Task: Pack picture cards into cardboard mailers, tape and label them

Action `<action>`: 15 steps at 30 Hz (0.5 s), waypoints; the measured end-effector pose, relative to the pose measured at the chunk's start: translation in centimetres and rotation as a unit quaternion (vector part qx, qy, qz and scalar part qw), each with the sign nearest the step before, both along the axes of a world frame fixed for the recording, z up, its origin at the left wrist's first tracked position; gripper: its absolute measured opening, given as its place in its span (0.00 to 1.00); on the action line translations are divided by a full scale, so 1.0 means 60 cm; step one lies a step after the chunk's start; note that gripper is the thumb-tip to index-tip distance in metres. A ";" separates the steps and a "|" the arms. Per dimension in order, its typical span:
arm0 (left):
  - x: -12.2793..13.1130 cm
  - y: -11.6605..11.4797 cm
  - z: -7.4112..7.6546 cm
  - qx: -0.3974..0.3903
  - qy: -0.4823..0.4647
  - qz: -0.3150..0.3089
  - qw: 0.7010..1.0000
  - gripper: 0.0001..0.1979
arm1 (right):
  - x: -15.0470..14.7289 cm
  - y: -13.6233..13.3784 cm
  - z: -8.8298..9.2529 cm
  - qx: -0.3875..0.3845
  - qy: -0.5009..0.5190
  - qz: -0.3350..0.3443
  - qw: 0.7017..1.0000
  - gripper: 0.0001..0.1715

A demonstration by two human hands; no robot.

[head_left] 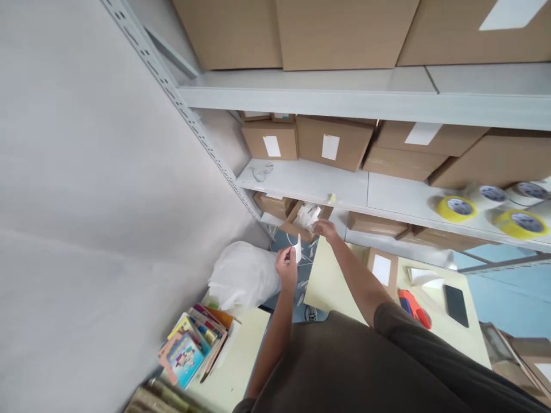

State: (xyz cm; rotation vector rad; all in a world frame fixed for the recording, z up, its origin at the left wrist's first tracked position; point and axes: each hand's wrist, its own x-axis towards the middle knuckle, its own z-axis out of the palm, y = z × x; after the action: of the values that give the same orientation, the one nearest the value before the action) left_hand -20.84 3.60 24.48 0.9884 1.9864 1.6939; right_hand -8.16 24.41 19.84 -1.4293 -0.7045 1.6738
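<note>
The left hand (286, 268) pinches a small white paper slip (297, 250) upright, low before the grey metal shelving (301, 183). The right hand (326, 228) reaches the open brown cardboard box (297, 219) of white scraps; its grip is probably loose, though I cannot tell.

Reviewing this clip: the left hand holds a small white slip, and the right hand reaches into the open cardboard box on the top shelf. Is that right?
Not quite. The head view shows the right hand reaching into the open cardboard box on a low shelf, below the shelf with the tape rolls, not the top shelf. The left hand does hold a small white slip.
</note>
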 end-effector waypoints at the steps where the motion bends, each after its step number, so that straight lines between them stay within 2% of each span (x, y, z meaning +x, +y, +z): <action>1: -0.009 -0.004 -0.002 -0.001 0.002 0.001 1.000 0.19 | -0.004 -0.004 -0.001 -0.006 -0.020 -0.003 1.000 0.18; 3: -0.018 -0.007 -0.007 -0.002 0.011 -0.005 1.000 0.18 | 0.001 -0.027 -0.004 -0.001 -0.045 -0.010 0.999 0.17; 5: -0.017 -0.003 -0.015 0.001 0.025 -0.027 0.999 0.17 | 0.020 -0.069 -0.006 0.018 -0.037 -0.004 0.999 0.19; 7: -0.004 0.008 -0.026 0.005 0.037 -0.071 0.997 0.16 | 0.049 -0.122 -0.004 0.038 -0.019 0.026 0.999 0.25; 9: 0.020 0.023 -0.038 0.006 0.046 -0.130 0.990 0.14 | 0.082 -0.176 0.001 0.068 0.021 0.109 0.992 0.30; 10: 0.037 0.031 -0.044 0.004 0.052 -0.162 0.985 0.13 | 0.098 -0.199 0.004 0.069 0.036 0.120 0.990 0.31; 12: 0.076 0.046 -0.056 -0.007 0.071 -0.227 0.971 0.11 | 0.130 -0.233 0.008 0.072 0.056 0.110 0.990 0.30; 15: 0.146 0.060 -0.071 -0.021 0.102 -0.330 0.938 0.08 | 0.184 -0.253 0.003 0.078 0.032 0.015 0.996 0.26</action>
State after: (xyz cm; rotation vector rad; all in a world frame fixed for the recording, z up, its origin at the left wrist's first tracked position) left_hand -12.08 7.22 20.20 1.6379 1.5234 1.2039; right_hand 2.91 9.23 20.03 -1.2563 -0.8052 1.6434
